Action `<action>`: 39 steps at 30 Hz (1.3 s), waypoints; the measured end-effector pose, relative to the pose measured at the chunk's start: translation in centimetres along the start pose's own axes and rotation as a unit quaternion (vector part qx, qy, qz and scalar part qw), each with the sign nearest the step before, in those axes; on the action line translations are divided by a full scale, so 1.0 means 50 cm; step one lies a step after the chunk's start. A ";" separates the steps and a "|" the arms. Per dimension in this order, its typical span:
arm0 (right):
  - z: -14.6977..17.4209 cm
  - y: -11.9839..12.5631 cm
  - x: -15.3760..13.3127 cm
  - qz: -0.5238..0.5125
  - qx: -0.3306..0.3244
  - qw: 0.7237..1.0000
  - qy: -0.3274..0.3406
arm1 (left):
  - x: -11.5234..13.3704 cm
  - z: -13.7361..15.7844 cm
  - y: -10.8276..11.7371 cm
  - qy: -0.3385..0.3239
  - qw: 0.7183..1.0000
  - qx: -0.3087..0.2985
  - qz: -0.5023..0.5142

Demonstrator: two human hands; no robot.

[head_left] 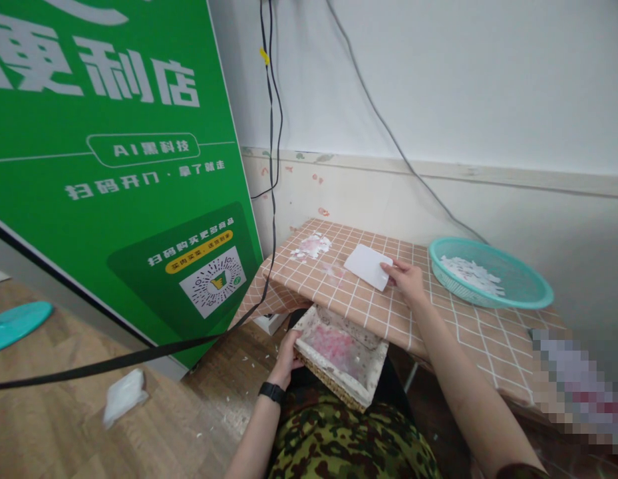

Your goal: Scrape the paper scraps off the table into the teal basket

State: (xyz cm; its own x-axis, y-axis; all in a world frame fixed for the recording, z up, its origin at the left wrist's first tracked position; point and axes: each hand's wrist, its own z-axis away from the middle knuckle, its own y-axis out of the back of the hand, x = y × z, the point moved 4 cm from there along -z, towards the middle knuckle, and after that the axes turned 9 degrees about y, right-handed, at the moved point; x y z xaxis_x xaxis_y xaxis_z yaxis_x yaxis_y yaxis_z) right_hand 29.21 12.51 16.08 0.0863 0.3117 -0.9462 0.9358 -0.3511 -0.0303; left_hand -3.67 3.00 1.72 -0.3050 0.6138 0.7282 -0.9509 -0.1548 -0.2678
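My left hand (287,354) grips the left side of a cloth-lined woven basket (333,384), held over my lap just below the table edge. Pinkish powder or residue (333,344) lies on its lining. On the table, my right hand (406,276) pinches the right edge of a white card (367,265). A small pile of white scraps with pink dust (312,246) rests on the checked tablecloth left of the card. Fainter pink smears show between the pile and the card.
A turquoise plastic basket (538,283) holding white strips stands at the table's right. Beside the table on the left is a green cabinet (139,219). A black strap (189,344) crosses in front. On the floor lies a white plastic bag (124,397).
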 end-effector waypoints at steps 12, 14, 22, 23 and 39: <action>-0.050 0.029 0.051 0.039 0.075 0.996 0.010 | 0.001 -0.002 -0.003 0.010 1.000 0.000 -0.009; -0.054 0.027 0.042 0.042 0.044 0.998 -0.004 | -0.001 -0.007 0.000 0.009 1.000 0.001 -0.015; -0.064 0.018 0.013 0.034 0.006 0.999 -0.021 | -0.013 -0.028 0.011 0.004 1.000 -0.018 -0.013; -0.062 0.021 0.013 0.040 0.005 0.999 -0.025 | -0.015 -0.030 0.012 0.004 1.000 -0.020 -0.011; -0.027 0.060 0.001 0.030 0.021 0.998 -0.052 | -0.023 -0.040 0.016 -0.009 0.999 -0.033 -0.006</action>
State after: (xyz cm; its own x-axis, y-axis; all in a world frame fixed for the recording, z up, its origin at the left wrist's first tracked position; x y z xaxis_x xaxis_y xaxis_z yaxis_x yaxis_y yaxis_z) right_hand 32.45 12.65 16.40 0.1034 0.1967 -0.9750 0.9146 -0.4040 0.0155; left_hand -4.00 3.72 -0.61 -0.2952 0.6004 0.7432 -0.9493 -0.0964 -0.2992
